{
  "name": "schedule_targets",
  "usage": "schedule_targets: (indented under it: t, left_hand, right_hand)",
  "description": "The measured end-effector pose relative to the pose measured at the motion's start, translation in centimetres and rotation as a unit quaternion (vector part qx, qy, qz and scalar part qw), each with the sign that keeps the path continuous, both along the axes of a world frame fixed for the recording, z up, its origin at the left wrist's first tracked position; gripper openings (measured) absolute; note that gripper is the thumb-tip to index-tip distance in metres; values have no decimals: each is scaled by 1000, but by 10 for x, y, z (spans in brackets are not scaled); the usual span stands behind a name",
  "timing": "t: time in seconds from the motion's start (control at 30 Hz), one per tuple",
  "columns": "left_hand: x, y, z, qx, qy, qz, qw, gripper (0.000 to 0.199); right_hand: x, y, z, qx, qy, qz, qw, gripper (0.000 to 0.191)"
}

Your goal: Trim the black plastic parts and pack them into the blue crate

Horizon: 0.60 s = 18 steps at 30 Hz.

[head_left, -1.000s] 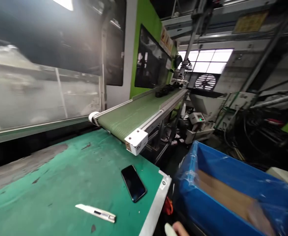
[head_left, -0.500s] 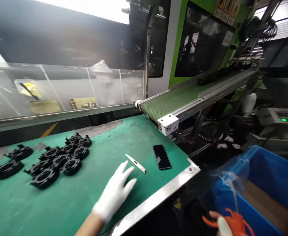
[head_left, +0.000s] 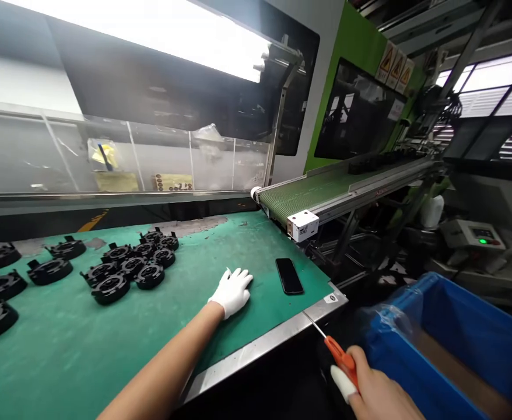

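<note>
My left hand (head_left: 233,293), in a white glove, lies on the green tabletop (head_left: 186,344) with its fingers stretched out. It covers the slim white craft knife seen there before; only a small pointed tip shows beyond the fingers. To its right lies a black phone (head_left: 289,276). My right hand (head_left: 372,382), bare except for white covers on some fingertips, is closed around an orange-handled tool (head_left: 342,357) with a long thin metal tip. That tip points up and left at the table's metal edge (head_left: 256,353); whether it touches I cannot tell.
Several black ring-shaped parts (head_left: 133,265) sit on the left of the table. A green conveyor belt (head_left: 293,195) slopes up to the right from the back edge, with a white box (head_left: 303,226) at its low end. Right of the table stands a blue bin (head_left: 466,332) with clear plastic film.
My left hand has moved forward and right, over the craft knife. My right hand has come up and left, bringing the orange-handled tool to the table edge. The view has shifted too.
</note>
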State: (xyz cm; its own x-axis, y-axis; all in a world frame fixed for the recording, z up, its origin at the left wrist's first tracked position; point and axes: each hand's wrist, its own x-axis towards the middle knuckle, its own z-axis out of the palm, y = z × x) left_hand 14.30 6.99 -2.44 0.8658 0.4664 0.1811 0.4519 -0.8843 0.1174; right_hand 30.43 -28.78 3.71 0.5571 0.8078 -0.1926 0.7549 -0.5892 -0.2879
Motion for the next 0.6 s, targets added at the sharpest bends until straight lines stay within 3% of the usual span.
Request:
schedule_targets:
  t: [0.1, 0.2, 0.3, 0.47, 0.6]
  left_hand:
    - [-16, 3, -1, 5, -8, -6, 1000, 45]
    - [-30, 2, 2, 4, -17, -14, 1000, 40]
    - [-48, 2, 6, -15, -28, -14, 999, 43]
    - [-81, 8, 7, -62, -48, -1, 997, 53]
    - [-101, 1, 6, -87, -73, 35, 993, 52]
  right_hand:
    - [-10, 16, 15, -13, -11, 29, 999, 12]
    - [-32, 24, 18, -56, -8, 97, 994, 22]
    - [-57, 25, 22, -104, -47, 160, 980, 29]
    - [-109, 31, 42, -185, -78, 250, 947, 23]
    - [-144, 35, 53, -146, -105, 338, 924, 36]
